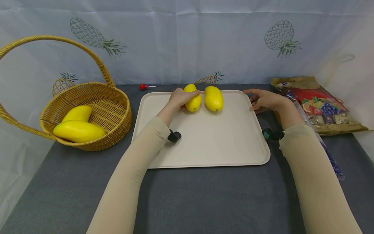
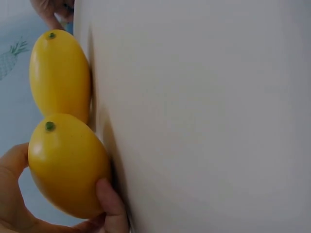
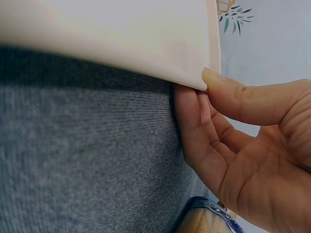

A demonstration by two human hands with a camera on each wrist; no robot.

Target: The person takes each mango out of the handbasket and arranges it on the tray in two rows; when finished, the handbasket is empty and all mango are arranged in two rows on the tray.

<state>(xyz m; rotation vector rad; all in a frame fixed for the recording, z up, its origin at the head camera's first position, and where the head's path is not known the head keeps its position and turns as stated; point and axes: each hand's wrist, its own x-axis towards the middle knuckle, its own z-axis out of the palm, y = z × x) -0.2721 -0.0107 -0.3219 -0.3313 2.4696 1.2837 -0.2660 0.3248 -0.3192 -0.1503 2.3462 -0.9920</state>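
A pale backdrop (image 1: 198,42) — creased, pineapple-printed — hangs behind a dark grey tabletop (image 1: 219,201).

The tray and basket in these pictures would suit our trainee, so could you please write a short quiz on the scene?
1. How many yellow fruits lie in the basket: (a) one, (b) two or (c) four?
2. True or false: the right hand grips a yellow fruit.
3. What does the left hand hold?

Key:
1. b
2. False; it pinches a corner of the tray.
3. The left yellow fruit of the two at the tray's far edge.
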